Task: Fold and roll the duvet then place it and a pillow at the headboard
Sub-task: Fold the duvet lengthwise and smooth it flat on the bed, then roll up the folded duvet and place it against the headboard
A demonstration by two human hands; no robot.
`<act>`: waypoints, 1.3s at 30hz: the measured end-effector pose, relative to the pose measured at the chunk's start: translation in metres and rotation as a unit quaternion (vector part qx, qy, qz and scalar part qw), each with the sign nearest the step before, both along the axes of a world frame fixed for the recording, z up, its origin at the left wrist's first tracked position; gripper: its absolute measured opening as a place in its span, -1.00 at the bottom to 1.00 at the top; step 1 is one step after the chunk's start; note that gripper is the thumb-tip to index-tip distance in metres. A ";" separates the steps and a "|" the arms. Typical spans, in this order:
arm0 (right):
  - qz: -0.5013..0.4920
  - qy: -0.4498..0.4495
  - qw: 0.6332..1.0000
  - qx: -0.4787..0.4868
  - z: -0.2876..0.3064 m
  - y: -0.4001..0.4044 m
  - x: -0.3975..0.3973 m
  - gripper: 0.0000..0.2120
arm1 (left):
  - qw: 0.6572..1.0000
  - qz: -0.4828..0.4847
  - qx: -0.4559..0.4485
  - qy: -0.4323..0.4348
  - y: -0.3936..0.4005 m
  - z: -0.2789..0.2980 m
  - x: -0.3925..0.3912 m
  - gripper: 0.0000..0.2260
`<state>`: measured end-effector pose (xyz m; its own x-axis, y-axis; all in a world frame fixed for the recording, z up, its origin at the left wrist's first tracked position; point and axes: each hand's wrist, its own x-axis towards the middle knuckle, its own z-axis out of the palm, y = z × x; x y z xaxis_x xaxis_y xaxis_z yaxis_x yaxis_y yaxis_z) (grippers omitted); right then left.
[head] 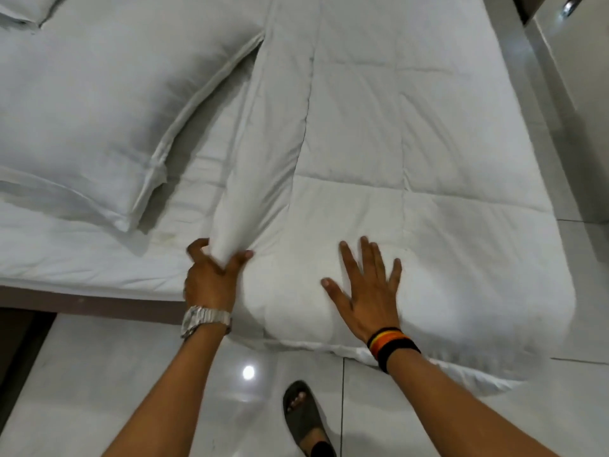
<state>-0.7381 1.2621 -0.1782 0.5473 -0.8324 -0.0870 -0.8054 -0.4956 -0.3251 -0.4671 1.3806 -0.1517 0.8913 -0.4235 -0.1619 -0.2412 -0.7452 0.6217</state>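
Observation:
A white quilted duvet (412, 133) lies folded in a long strip down the right side of the bed, its near end hanging over the mattress edge. My left hand (211, 278), with a metal watch on the wrist, pinches a raised fold at the duvet's left edge. My right hand (365, 291), with a striped wristband, lies flat with spread fingers on the duvet's near end. A large white pillow (99, 110) rests on the sheet to the left of the duvet.
A second pillow (19, 8) shows at the top left corner. Glossy pale floor tiles (131, 374) lie below the bed edge, with my sandalled foot (306, 420) on them. A cabinet or wall (580, 61) stands along the right side.

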 end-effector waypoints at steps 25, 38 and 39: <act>-0.543 -0.649 0.321 0.426 -0.132 0.012 -0.191 -0.11 | 0.703 0.332 -0.419 0.469 0.046 -0.160 -0.142 -0.21; -0.496 -0.707 0.280 0.418 -0.141 -0.004 -0.198 -0.29 | 0.668 0.259 -0.481 0.506 0.050 -0.166 -0.145 -0.25; -0.490 -0.708 0.287 0.420 -0.141 -0.003 -0.198 -0.28 | 0.677 0.259 -0.478 0.496 0.054 -0.166 -0.147 -0.27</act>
